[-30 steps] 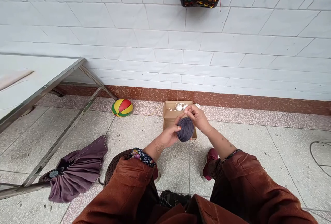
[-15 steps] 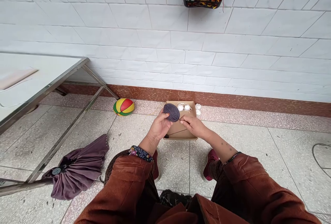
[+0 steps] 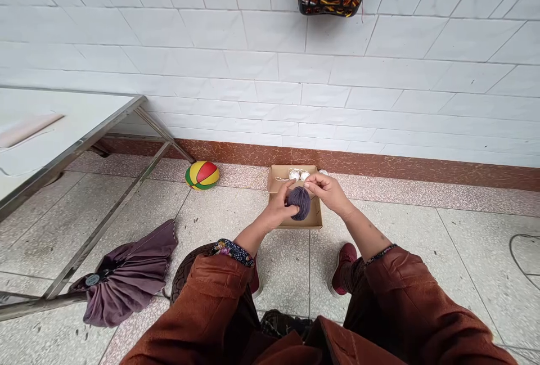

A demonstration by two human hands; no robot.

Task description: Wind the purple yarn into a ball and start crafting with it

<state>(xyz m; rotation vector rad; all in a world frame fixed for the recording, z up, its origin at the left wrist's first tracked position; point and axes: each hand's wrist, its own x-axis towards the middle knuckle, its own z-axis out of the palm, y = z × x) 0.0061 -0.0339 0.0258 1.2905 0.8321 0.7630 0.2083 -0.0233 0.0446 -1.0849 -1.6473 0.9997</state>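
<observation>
My left hand grips a ball of dark purple-grey yarn, thumb and fingers around its left side. To the upper right of the ball, my right hand is closed in a pinch on a strand of the same yarn, close to the ball. Both hands are above an open cardboard box on the floor. Small balls of white yarn with loose ends lie in the far part of the box; my right hand partly covers that area.
A striped ball lies by the wall, near the leg of a metal-framed table. A folded purple umbrella rests on the floor at left. A black basket hangs on the tiled wall. A cable lies at far right.
The yarn ball has moved right and slightly nearer to me, and it has turned in my left hand. My right hand has risen from beside the ball to its upper right.
</observation>
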